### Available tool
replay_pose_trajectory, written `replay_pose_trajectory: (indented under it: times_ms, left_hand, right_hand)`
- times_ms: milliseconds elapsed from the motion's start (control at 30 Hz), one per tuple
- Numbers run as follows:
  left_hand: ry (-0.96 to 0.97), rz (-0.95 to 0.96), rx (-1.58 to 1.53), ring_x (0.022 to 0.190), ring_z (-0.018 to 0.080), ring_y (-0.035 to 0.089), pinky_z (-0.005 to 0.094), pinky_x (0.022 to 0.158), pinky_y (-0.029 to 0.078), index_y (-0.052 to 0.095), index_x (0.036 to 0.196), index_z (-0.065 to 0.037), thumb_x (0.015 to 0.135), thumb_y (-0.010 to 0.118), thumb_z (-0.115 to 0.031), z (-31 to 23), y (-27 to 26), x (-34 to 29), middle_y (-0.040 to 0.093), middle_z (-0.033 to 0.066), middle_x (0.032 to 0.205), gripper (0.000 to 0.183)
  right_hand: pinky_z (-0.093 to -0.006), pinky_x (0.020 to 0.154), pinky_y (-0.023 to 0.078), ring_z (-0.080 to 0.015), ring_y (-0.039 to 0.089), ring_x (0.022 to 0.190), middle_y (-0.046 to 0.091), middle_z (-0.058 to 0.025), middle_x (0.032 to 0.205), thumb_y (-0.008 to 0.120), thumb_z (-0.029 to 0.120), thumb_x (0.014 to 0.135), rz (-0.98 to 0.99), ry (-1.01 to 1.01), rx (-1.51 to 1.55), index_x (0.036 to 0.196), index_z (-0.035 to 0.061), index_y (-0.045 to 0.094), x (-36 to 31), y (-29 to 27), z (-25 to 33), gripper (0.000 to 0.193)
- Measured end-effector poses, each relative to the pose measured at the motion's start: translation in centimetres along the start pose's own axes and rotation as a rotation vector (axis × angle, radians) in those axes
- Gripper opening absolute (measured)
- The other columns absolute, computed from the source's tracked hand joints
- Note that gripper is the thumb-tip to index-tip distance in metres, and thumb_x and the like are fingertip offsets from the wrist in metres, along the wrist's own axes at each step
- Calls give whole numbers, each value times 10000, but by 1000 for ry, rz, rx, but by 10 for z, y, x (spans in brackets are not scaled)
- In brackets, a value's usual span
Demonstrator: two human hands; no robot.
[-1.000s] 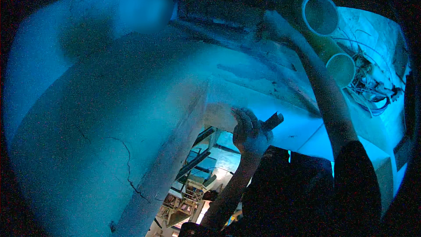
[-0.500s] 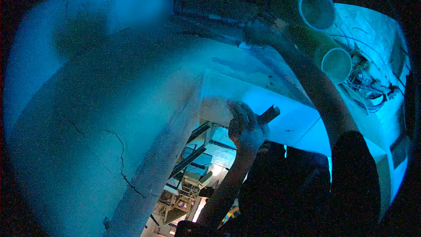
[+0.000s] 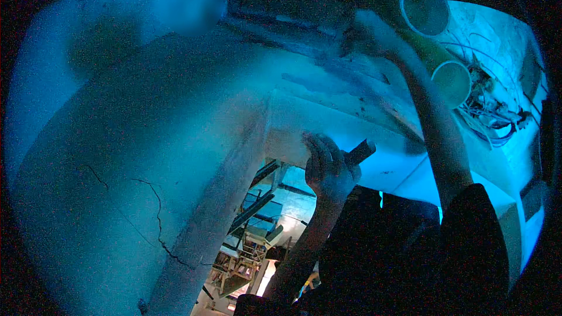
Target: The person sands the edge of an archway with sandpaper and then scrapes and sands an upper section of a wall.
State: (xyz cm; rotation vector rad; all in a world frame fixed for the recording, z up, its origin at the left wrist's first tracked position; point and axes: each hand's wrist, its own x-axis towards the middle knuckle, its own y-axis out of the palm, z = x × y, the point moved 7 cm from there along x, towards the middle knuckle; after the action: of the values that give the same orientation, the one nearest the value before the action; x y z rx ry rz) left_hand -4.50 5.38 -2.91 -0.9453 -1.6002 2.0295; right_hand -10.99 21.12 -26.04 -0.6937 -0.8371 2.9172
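Note:
My left hand is closed, with its fingers wrapped round a short dark cylindrical rod. One end of the rod sticks out to the right, past the thumb side; the rest is hidden in the fist. Farther up and to the right, my right hand is at a dark beam-like surface along the top. It is dim and smeared, so its fingers and anything in them cannot be made out. A pale ledge lies between the two hands.
Two open-ended round tubes jut out beside my right forearm. Tangled cables hang at the far right. A large curved, cracked pale surface fills the left. Through a gap below, wooden racks show in the distance.
My right hand has shifted slightly right and up along the dark surface, its forearm swinging with it. My left hand keeps its hold on the rod, nearly still.

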Motion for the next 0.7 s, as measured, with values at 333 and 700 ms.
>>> replay_pose_trajectory:
  times_ms: [333, 700]
  left_hand:
    - [82, 135, -52, 1111, 438, 401, 410, 707, 474, 477, 1061, 127, 685, 511, -307, -12, 11, -1, 426, 328, 1142, 576]
    - [166, -299, 68, 793, 318, 608, 366, 449, 472, 562, 950, 17, 728, 524, -376, -7, -1, 4, 565, 242, 985, 454]
  right_hand:
    - [-370, 609, 458, -294, 566, 648, 601, -149, 744, 608, 178, 730, -393, 17, -140, 905, 12, 598, -56, -46, -32, 241]
    - [-285, 682, 480, -169, 600, 738, 639, -91, 798, 642, 138, 736, -462, 224, 912, 811, 8, 645, -260, -166, 81, 150]
